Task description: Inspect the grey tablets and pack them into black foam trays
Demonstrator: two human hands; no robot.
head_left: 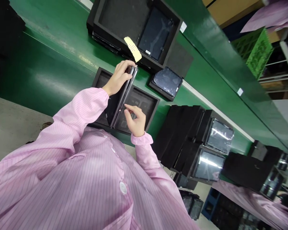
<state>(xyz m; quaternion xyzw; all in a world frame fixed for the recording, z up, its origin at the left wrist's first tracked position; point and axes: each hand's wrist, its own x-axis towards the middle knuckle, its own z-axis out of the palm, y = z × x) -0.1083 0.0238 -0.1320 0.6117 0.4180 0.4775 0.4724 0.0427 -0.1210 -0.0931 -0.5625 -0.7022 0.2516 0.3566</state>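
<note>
thin dark panel (124,92) | on edge, tilted | held over black foam tray (148,105)
</note>
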